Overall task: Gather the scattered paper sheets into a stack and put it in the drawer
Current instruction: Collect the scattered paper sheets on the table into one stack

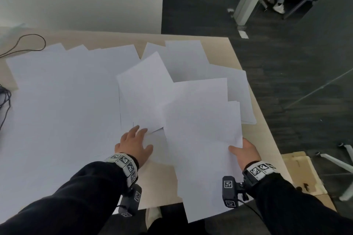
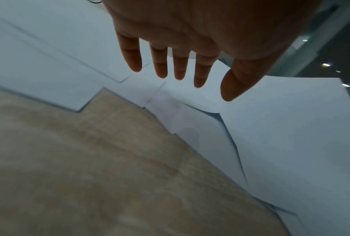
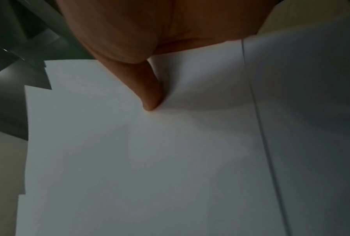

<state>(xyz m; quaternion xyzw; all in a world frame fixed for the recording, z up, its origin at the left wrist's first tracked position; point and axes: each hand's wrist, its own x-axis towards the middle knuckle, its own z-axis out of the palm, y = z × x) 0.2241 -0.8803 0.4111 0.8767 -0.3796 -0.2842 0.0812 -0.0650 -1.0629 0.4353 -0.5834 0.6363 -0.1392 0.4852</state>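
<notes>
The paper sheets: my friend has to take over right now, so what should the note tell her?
Right hand pinches a small bundle of paper sheets at its right edge, thumb on top; the bundle juts over the table's near edge.
Left hand is open, fingers straight over sheets beside that bundle; whether it touches them is unclear.
Done: a few sheets gathered.
Left: most sheets lie scattered across the table; stack them, then put the stack in the drawer, which is not in view.

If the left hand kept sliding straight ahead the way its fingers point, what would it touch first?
Most likely the tilted white paper sheet just beyond the left hand. Its fingertips already hover at that sheet's near edge, though the height above it is unclear.
</notes>
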